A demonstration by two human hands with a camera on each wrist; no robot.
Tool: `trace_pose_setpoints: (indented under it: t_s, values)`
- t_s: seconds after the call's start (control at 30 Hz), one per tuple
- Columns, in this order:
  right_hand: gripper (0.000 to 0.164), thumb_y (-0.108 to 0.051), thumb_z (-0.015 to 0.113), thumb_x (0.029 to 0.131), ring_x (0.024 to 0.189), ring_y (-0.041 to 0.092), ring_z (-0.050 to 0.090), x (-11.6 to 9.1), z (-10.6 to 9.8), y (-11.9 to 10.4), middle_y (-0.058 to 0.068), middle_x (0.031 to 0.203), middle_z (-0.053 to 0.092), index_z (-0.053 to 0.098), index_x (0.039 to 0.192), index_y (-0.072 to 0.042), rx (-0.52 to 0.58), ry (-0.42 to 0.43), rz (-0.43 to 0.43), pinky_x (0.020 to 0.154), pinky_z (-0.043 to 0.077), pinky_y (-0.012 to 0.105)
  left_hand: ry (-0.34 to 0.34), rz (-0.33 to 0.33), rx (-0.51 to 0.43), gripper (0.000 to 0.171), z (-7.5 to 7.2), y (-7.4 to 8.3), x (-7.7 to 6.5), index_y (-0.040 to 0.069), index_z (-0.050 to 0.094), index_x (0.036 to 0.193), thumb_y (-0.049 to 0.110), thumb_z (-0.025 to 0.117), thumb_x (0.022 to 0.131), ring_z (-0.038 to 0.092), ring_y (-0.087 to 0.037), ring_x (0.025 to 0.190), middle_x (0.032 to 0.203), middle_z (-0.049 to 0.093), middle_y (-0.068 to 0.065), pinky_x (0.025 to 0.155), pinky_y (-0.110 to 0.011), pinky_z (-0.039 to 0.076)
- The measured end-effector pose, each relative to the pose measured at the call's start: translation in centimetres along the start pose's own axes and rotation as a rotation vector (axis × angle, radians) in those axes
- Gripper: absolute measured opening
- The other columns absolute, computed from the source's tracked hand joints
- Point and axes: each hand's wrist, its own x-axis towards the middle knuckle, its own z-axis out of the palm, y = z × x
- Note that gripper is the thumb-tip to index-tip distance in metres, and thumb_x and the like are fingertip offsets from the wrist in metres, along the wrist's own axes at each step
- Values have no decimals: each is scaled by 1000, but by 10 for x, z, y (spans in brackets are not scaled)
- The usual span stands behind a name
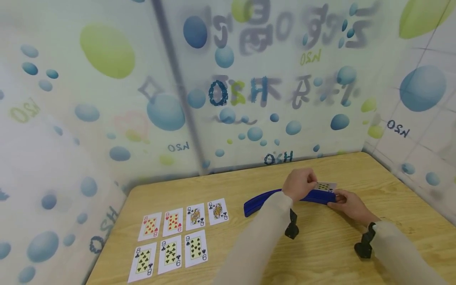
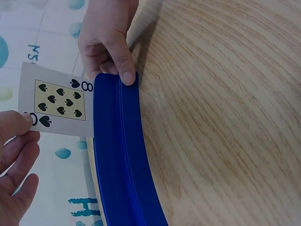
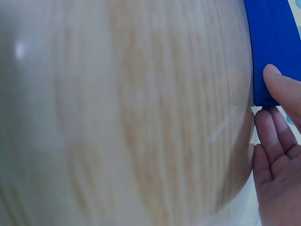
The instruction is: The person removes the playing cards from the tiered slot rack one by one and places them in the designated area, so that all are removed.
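Observation:
A long curved blue card holder (image 1: 261, 201) stands on the wooden table. My left hand (image 1: 298, 185) pinches the eight of spades (image 2: 59, 99) by its outer corner, and the card's other edge is at the holder's back edge, near its right end. With the thumb on the front and fingers beneath and behind, my right hand (image 1: 352, 206) grips that right end of the holder, as the right wrist view also shows. In the left wrist view the holder's slots (image 2: 120, 155) show no other card. My left forearm hides part of the holder in the head view.
Left of the holder, face-up cards lie in two rows: an eight of hearts (image 1: 150, 226), a nine of hearts (image 1: 173, 222) and two queens (image 1: 218, 211) behind, black eight and nines (image 1: 170, 254) in front. A printed curtain (image 1: 231, 138) hangs along the table's far edge.

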Motion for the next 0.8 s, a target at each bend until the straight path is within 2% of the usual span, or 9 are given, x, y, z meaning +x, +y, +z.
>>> trace_pose_setpoints:
  t_s: [0.23,0.5,0.67,0.8]
  values:
    - [50,-18,67,84,84,28,57,0,-1,-2,23,95,59,47,114,17,0,-6,9,68,48,36,17,62,4,9,-9,-6,-3,21,60,79,18,64,87,47,4,61,71,56,15,56,-9,37]
    - [54,-20,67,84,86,31,55,0,0,1,25,97,56,46,115,18,-21,-9,29,71,47,40,16,79,-12,8,-18,-19,-4,20,61,81,17,63,88,48,4,63,73,57,14,58,-9,38]
    - [55,-20,67,84,88,32,55,0,0,0,26,98,56,45,117,18,-26,-11,36,72,47,41,15,74,-46,6,-31,-30,-9,19,63,82,16,63,88,50,3,65,76,59,12,60,-10,40]
    - [54,-20,67,85,87,32,55,-1,-1,-3,25,98,56,45,117,17,-36,-14,48,73,47,42,17,43,-91,5,-42,-40,-16,17,64,83,15,64,87,51,1,67,77,60,11,61,-13,42]
